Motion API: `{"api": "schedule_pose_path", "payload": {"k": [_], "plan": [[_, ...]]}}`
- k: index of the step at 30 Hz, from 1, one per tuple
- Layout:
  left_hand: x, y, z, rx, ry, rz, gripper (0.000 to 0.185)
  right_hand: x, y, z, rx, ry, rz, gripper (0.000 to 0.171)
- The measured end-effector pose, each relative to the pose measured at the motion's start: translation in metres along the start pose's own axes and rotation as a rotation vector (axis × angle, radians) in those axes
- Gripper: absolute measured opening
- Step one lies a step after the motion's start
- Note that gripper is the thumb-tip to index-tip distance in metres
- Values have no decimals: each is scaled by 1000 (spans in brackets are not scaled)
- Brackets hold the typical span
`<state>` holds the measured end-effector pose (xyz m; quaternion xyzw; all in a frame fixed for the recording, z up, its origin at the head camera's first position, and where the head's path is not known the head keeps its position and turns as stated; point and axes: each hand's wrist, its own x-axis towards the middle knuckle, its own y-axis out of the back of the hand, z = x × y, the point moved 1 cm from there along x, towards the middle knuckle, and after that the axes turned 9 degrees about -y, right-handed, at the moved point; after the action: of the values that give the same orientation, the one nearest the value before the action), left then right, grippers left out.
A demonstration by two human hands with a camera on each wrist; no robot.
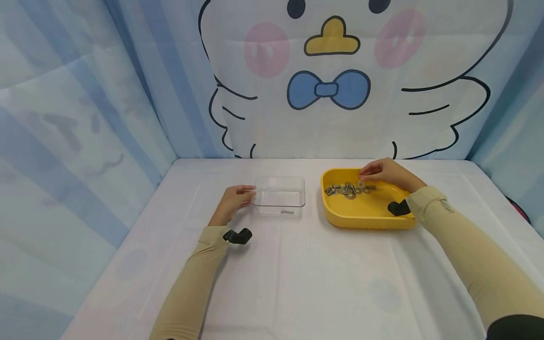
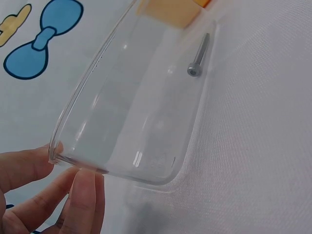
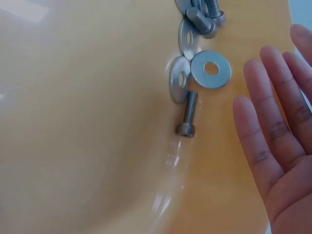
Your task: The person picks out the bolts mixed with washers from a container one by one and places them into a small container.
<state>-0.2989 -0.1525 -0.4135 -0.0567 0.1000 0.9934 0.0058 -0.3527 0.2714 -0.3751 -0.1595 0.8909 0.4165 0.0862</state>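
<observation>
One dark, rounded piece point(image 1: 516, 327), cut off at the edge and too incomplete to identify, sits over the long beige cloth sleeve point(image 1: 471, 264) of the right arm, well behind the right fingers. Beyond the fingertips of both hands hangs a pale blue and white cloth backdrop point(image 1: 331, 132), printed with a cartoon figure in a blue bow tie. Below the fingers spreads a table covered in white cloth point(image 1: 323, 283).

A yellow rectangular tray with rounded corners point(image 1: 369, 223) stands under the right hand point(image 1: 388, 174), well to the right of the left fingers. A clear, colourless plastic box point(image 1: 278, 206) stands just to the right of the left hand point(image 1: 233, 200), whose thumb and fingers pinch its rim. The right hand's fingers are extended and slightly apart, holding nothing; whether one touches the tray, I cannot tell.

Round silver metal washers point(image 3: 223, 78) lie in the tray close to the right fingertips, one flat with tilted ones beside it. Silver metal screws with cylindrical heads point(image 3: 190, 114) lie among them, one near the right fingers. A single silver socket-head screw point(image 2: 199, 56) lies inside the box, along its near side, apart from the left fingers.
</observation>
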Motion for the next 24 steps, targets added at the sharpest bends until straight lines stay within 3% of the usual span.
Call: {"api": "schedule_pose_path", "payload": {"k": [8, 24], "plan": [[-1, 0, 1, 6, 8, 2, 37, -1, 2, 10, -31, -46, 11, 40], [-1, 1, 0, 7, 8, -5, 37, -3, 3, 23, -58, -43, 22, 33]]}}
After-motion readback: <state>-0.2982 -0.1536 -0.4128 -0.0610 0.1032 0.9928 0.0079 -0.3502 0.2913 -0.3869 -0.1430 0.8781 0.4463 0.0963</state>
